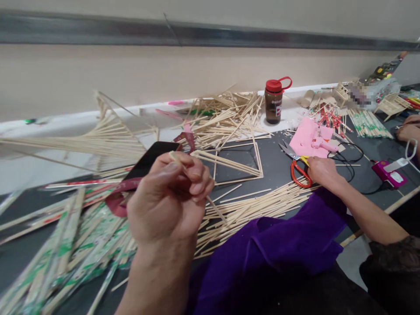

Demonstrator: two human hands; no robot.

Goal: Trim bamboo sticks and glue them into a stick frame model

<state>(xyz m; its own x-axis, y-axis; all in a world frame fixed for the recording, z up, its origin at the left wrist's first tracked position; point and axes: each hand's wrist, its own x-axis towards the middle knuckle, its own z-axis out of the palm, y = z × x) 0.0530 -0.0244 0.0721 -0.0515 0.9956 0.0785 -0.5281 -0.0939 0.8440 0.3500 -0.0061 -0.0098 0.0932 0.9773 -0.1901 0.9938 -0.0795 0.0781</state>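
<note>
Raised near the middle, my left hand [170, 192] pinches a thin wooden stick [216, 208], which slants down to the right out of the fist. On the right, my right hand [323, 170] is closed around one handle of a pair of scissors [297, 164] with red and yellow grips; the blades are parted and point up and left. Between the hands lies a spread of loose wooden sticks [256, 210]. Behind them rests a frame built of sticks [259, 159]. A pink glue gun [323, 144] lies on pink paper [302, 135] just beyond the scissors.
A fanned stick structure [108, 140] stands at the left, near a dark phone-like slab [152, 157]. Wrapped chopsticks [78, 253] cover the left front. Behind are a stick heap [226, 118], a red-lidded bottle [273, 103], and a purple power block [389, 175]. Another person's hand [408, 131] is far right.
</note>
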